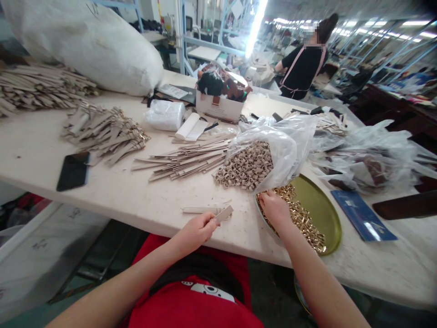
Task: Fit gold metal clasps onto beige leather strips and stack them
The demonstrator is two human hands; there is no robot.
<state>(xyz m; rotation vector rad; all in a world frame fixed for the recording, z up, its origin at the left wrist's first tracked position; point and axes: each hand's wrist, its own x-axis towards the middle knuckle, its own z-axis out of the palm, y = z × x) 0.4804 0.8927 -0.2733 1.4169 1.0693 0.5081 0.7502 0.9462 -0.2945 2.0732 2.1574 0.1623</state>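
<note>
My left hand (204, 228) pinches a short, flat beige strap (224, 213) near the table's front edge. Just behind it, another beige strap (198, 210) lies on the tabletop. Over to the right, my right hand (274, 208) is down among small gold metal buckles (302, 218) in a round, olive-gold tray (327, 214). Its fingers are curled together, and what they hold, if anything, is hidden. Beside the tray, a pile of small beige loops (248, 166) spills from a clear plastic bag (290, 146). Loose beige straps (191, 157) lie left of the loops.
A phone (73, 171) lies at left, near bundled straps with metal ends (109, 130). Behind are a big white sack (102, 45) and a white box (218, 107) of odds and ends. A blue packet (363, 215) sits right of the tray. A person (302, 68) stands farther back.
</note>
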